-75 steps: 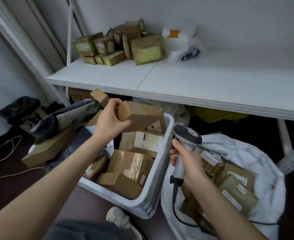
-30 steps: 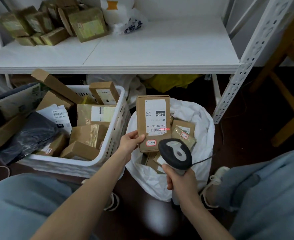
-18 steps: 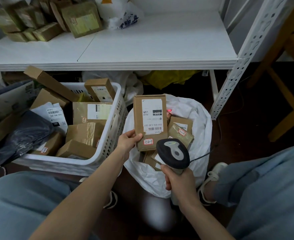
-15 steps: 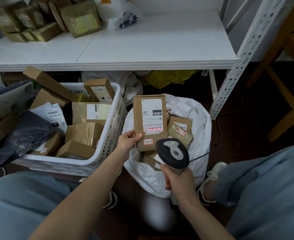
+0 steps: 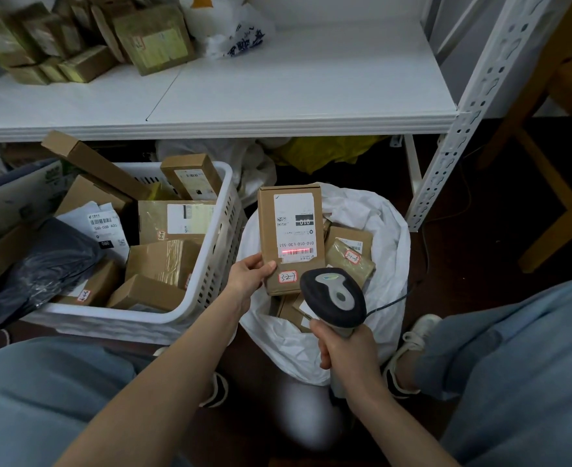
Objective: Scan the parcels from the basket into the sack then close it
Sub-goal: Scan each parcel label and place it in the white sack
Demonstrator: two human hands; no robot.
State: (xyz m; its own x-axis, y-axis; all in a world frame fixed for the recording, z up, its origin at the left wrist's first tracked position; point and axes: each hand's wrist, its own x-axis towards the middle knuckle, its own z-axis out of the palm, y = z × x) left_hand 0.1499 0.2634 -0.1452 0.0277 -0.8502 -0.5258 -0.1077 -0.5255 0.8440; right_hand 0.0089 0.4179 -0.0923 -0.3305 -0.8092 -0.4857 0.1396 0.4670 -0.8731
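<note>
My left hand [image 5: 251, 274] grips a brown cardboard parcel [image 5: 290, 230] by its lower left corner and holds it upright over the open white sack [image 5: 387, 227]. My right hand [image 5: 343, 350] grips a grey handheld scanner [image 5: 333, 296] just below the parcel; a red scan line falls on the barcode of the white label. Several scanned parcels [image 5: 350, 254] lie inside the sack. The white basket [image 5: 220, 230] to the left holds several more boxes and a black poly bag [image 5: 41, 264].
A white shelf [image 5: 277, 89] runs across above, with a pile of taped boxes [image 5: 85, 45] at its left and a white plastic bag [image 5: 227, 28]. The shelf's perforated post [image 5: 453, 146] stands right of the sack. My knees frame the bottom; a wooden chair [image 5: 554, 146] is at right.
The parcel went from the basket to above the sack, label toward me. In the last half second the hands have stayed almost still, with the red line on the barcode.
</note>
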